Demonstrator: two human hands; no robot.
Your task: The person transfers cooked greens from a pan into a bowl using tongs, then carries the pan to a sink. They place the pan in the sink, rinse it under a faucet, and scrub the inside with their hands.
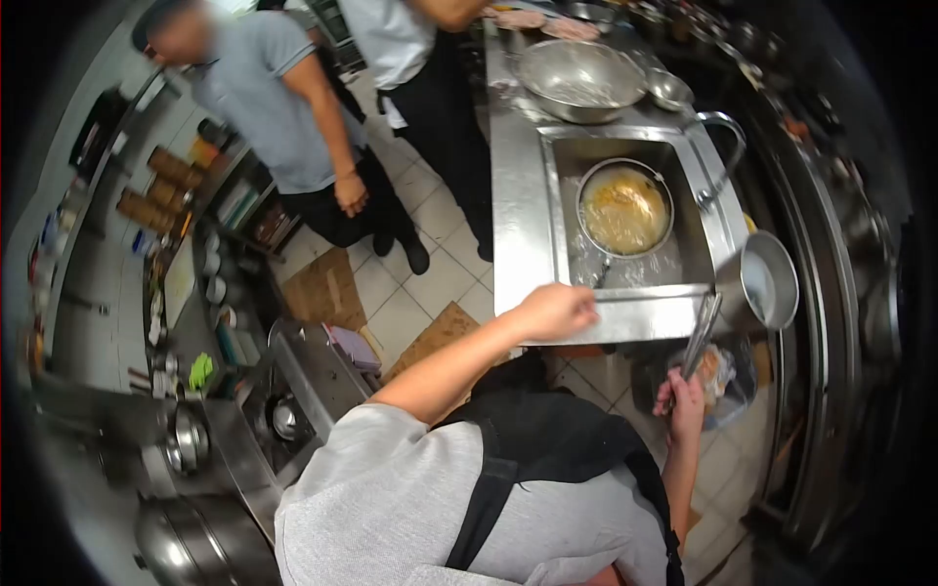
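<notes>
My left hand (pixel 559 313) is over the front edge of the steel sink (pixel 559 200), its fingers curled closed; whether anything is inside them is hidden. Just beyond it, the short handle of a round pan (pixel 603 272) points toward me. The pan (pixel 625 210) sits in the sink, holding cloudy yellowish liquid. At the right, my right hand (pixel 681 393) is closed around long metal tongs (pixel 701 337), which point up toward the sink's front corner. A tall metal pot (pixel 777 283) stands beside their tip.
A curved faucet (pixel 728 146) rises right of the sink. Behind the sink lie a large metal bowl (pixel 581 78) and a smaller bowl (pixel 669 90). Below my right hand is a lined bin (pixel 718 376). Two people (pixel 264 98) stand to the left, near a burner (pixel 286 418).
</notes>
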